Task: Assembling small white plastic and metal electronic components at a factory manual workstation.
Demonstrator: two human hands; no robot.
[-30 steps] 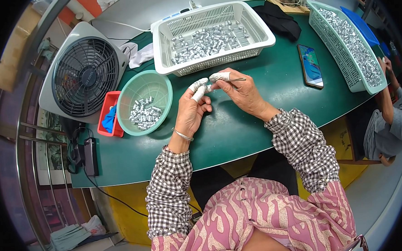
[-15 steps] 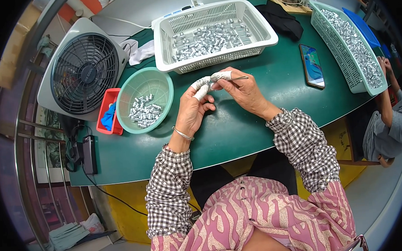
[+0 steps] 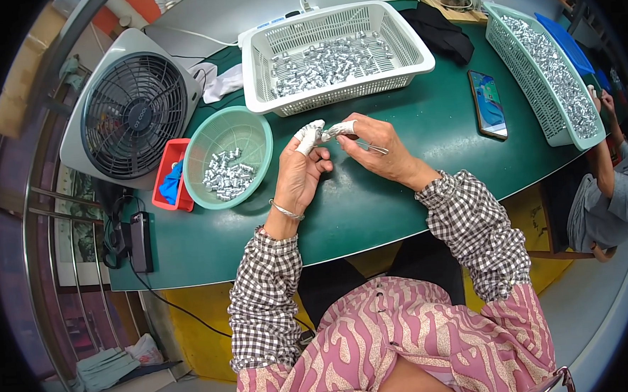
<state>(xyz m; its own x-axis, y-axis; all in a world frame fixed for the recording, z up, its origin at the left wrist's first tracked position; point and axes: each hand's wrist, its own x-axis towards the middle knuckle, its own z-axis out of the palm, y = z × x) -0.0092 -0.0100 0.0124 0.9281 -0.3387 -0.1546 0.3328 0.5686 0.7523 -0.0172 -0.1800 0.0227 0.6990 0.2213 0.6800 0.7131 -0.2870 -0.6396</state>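
Observation:
My left hand (image 3: 300, 170) is raised over the table with white-wrapped fingertips pinched together. A small silver metal part (image 3: 323, 134) shows between them, mostly covered. My right hand (image 3: 382, 148) is close beside it, its index fingertip also wrapped in white. It grips slim metal tweezers (image 3: 377, 149), whose back end sticks out past the fingers; their tips meet the left fingertips. Left of my hands, a round mint-green basket (image 3: 257, 128) holds a small pile of silver metal parts (image 3: 228, 176). Beyond my hands stands a white rectangular basket (image 3: 337, 99) with many more.
A fan (image 3: 136, 113) and a red box (image 3: 163, 198) with blue cloth stand at the left. On the right are a phone (image 3: 489, 105) and a long green basket (image 3: 535, 88) full of metal parts. Another person's arm (image 3: 605, 170) is beyond it. Black cloth (image 3: 448, 36) lies at the back.
My right hand has turned, so the tweezers' back end now points lower and toward me. The left fingertips have closed up more tightly. The baskets stay where they were.

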